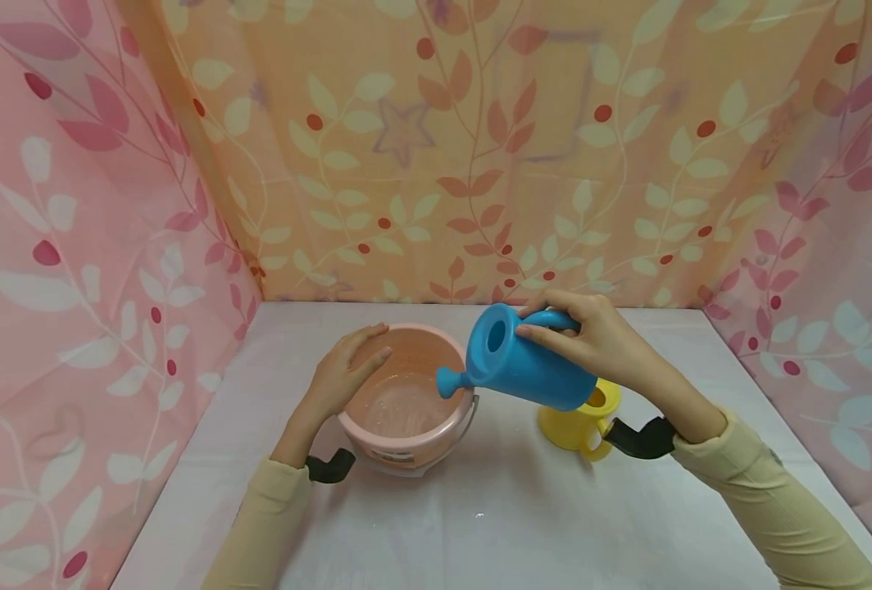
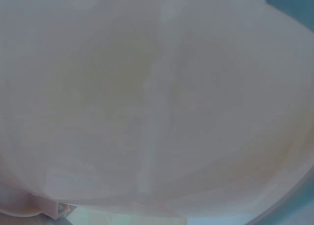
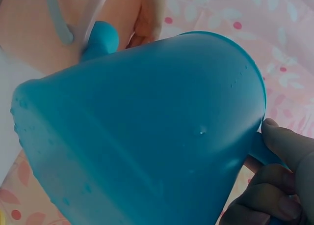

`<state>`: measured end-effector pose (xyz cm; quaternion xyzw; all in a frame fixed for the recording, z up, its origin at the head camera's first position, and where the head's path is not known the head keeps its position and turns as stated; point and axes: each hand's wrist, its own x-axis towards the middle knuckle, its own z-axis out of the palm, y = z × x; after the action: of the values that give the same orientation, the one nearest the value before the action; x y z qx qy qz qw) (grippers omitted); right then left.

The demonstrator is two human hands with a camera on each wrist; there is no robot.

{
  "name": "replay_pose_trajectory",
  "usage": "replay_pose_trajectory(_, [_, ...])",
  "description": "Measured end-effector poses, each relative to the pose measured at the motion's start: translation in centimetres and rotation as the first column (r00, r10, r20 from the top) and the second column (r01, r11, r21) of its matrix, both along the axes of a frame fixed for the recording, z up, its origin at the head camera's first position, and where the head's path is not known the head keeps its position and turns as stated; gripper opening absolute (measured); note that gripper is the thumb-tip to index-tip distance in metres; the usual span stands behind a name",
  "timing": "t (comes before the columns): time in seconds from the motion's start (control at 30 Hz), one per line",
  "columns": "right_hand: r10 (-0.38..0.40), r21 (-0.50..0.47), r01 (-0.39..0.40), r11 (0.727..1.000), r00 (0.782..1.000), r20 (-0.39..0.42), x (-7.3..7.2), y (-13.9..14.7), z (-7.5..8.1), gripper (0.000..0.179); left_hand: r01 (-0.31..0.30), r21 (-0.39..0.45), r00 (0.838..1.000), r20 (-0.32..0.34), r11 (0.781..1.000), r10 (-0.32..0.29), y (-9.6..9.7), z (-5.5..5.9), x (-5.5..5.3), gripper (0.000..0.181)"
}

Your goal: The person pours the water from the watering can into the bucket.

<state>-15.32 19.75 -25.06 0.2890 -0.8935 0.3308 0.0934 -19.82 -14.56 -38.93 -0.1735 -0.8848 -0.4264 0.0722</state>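
Observation:
My right hand (image 1: 601, 332) grips the handle of a blue watering can (image 1: 535, 373). The can is tipped on its side, with its spout (image 1: 447, 382) pointing left over the right rim of a pink bucket (image 1: 397, 443). Water droplets cling to the can's base in the right wrist view, where the thumb and curled fingers (image 3: 265, 200) hold the handle. Clear water (image 1: 399, 406) lies inside the bucket. At the bucket's left rim rests my left hand (image 1: 335, 378), its fingers and thumb extended. The bucket's pale wall (image 2: 196, 102) fills most of the left wrist view.
A yellow watering can (image 1: 565, 428) stands on the white-covered table (image 1: 473, 533), partly hidden behind the blue one. The bucket's grey handle (image 1: 471, 422) hangs down on its right side. Floral cloth (image 1: 473, 164) walls the table at the back and both sides.

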Motion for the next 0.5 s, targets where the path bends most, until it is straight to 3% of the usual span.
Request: replay_pose_trajectory(0.5, [0.017,0.024,-0.017,1.000,1.000,0.001,-0.48,-0.22,0.45,0.026,-0.001,-0.002,1.000,-0.008,1.000,0.001,0.00,-0.04,0.02,0.051])
